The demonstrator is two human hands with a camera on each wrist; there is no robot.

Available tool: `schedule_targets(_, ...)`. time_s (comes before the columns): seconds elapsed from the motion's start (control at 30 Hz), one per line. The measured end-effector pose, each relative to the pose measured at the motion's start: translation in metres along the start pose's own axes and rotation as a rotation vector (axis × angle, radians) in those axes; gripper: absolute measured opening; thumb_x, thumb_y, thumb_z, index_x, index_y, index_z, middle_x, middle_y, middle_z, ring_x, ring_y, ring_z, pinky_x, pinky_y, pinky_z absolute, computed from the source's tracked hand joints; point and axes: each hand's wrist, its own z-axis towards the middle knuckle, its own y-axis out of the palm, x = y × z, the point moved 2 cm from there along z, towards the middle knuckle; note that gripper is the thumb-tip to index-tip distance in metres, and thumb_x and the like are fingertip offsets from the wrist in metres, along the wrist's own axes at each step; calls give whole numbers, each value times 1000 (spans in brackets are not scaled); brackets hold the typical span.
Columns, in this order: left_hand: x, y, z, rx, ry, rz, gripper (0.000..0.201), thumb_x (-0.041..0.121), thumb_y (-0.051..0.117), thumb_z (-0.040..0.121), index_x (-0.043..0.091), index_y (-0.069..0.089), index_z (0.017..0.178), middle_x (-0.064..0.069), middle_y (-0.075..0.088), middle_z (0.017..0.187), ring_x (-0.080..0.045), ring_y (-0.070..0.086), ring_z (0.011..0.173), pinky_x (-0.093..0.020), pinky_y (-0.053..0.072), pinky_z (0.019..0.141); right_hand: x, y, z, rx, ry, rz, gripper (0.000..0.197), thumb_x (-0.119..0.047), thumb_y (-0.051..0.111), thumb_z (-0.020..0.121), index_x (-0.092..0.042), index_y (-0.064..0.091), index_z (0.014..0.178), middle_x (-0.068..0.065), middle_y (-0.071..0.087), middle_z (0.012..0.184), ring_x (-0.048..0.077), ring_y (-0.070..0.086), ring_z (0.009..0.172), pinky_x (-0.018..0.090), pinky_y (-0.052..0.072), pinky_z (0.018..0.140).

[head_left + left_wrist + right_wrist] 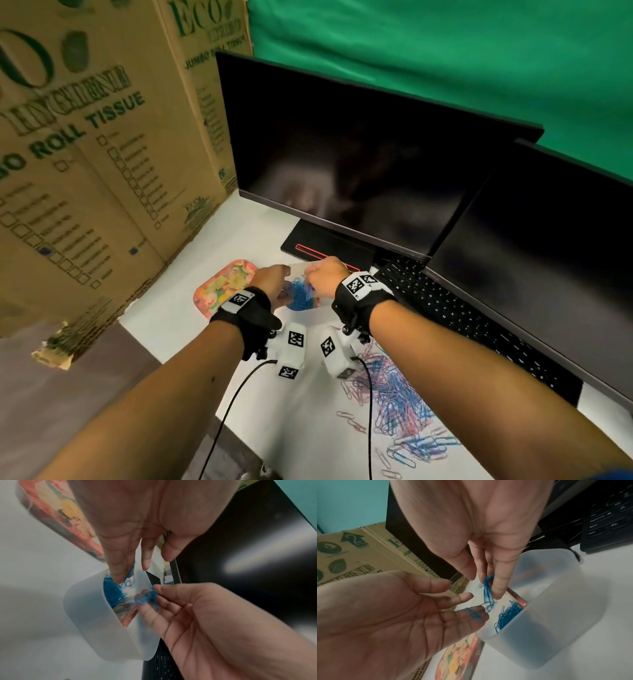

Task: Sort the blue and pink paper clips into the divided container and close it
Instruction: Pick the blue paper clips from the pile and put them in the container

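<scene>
A translucent white container [310, 303] stands on the white desk and holds a heap of blue paper clips [111, 591]; something pinkish shows in its other part. Both hands hover just over it. My right hand [485, 586] pinches a small bunch of blue paper clips [488, 592] above the opening. My left hand [462, 601] is beside it, palm up and fingers loosely straight, with a couple of blue clips [475, 614] lying on its fingertips. A mixed pile of blue and pink clips [394, 390] lies on the desk under my right forearm.
A floral-patterned lid [222, 284] lies left of the container. A black keyboard [455, 315] and two dark monitors [359, 164] stand to the right and behind. Large cardboard boxes [85, 154] wall off the left. Wrist camera cables hang over the desk's front edge.
</scene>
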Motion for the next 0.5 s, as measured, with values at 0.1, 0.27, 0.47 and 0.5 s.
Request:
schedule_targets(0.1, 1, 4, 3, -4, 51, 82, 11, 15, 49, 93, 8, 52, 101, -8, 51, 79, -21, 50, 68, -33, 46, 64, 3, -4, -1, 11, -7, 22, 33, -10, 49, 87, -3, 63, 117, 9, 60, 95, 22, 59, 83, 38, 58, 78)
schedule_targets(0.27, 3, 8, 0, -62, 155, 220, 13, 7, 46, 93, 12, 57, 88, -12, 52, 91, -20, 49, 64, -29, 45, 62, 13, -26, -14, 48, -31, 134, 21, -1, 53, 86, -1, 69, 101, 9, 65, 84, 20, 61, 78, 36, 56, 82)
schedule_targets(0.47, -38, 23, -20, -268, 470, 784, 20, 9, 62, 82, 23, 62, 68, 1, 66, 75, -17, 62, 72, -27, 52, 69, 81, -60, -61, 125, 38, 191, 24, 6, 46, 89, -9, 63, 80, 12, 57, 68, 16, 55, 49, 22, 44, 49)
schedule_targets(0.5, -48, 28, -23, -302, 495, 907, 21, 11, 63, 81, 25, 61, 66, 4, 67, 76, -15, 62, 73, -24, 51, 72, 98, -62, -69, 173, 43, 55, 25, 2, 49, 87, -15, 67, 81, 9, 63, 75, 19, 59, 60, 24, 47, 56)
